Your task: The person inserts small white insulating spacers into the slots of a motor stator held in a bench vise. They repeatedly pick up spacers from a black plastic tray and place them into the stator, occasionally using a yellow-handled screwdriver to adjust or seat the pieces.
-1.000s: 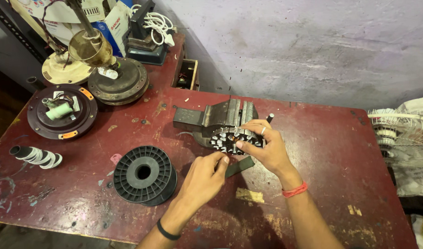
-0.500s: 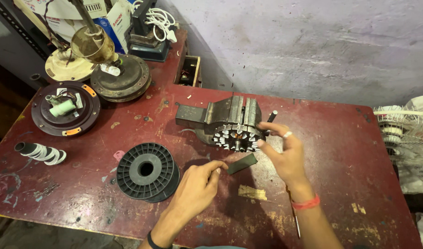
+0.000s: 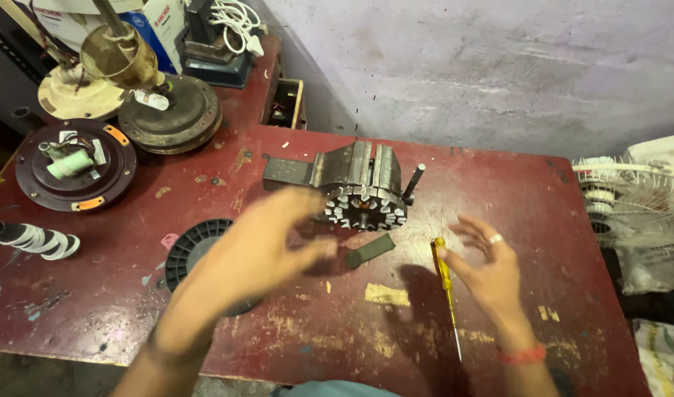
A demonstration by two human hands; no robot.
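Worn red bench top (image 3: 543,213), paint chipped, butts a grey plastered wall at 12 o'clock; fan motor parts crowd the 10 o'clock corner, black spool (image 3: 194,246) at 9, bare room toward 2–4 o'clock edge. Left hand (image 3: 260,250), blurred, fingers loosely spread, hovers just beside the slotted stator (image 3: 366,208) clamped in a vise (image 3: 352,167) at centre. Right hand (image 3: 491,276), fingers spread, thumb touching yellow screwdriver (image 3: 444,276) lying at 5 o'clock.
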